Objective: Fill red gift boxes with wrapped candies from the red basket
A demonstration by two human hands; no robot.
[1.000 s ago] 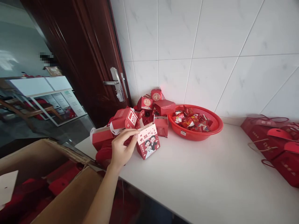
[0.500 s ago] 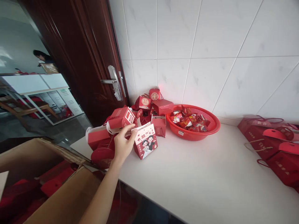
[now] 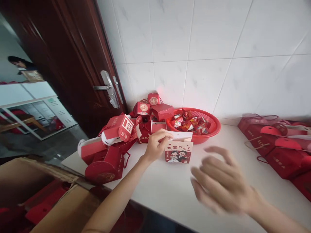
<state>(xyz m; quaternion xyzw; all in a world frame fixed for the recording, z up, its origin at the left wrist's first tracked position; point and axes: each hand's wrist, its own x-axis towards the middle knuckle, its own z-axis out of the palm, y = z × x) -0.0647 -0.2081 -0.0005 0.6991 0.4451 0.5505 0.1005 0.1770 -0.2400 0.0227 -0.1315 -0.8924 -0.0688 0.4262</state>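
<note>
My left hand [image 3: 157,144] pinches the upper left edge of a small red and cream box [image 3: 178,154] printed with a cartoon couple. The box stands upright on the white tabletop, its top flaps apart. To its right, my right hand [image 3: 222,181] hangs over the table, blurred, with fingers loosely bent and apart and nothing between them. Behind the box is a red plastic basket [image 3: 216,124] with wrapped sweets [image 3: 190,123] inside. Left of the box lies a pile of red gift boxes [image 3: 118,126].
Red gift bags [image 3: 269,139] line the table's right side. A cardboard box [image 3: 70,210] with red items is at the lower left. Beyond the dark wooden door [image 3: 70,55], a person [image 3: 21,63] is at a white counter. A tiled wall closes the back.
My left hand and the couple box have moved right, and the box's front now faces me. My right hand has come into view. The camera view has shifted rightward.
</note>
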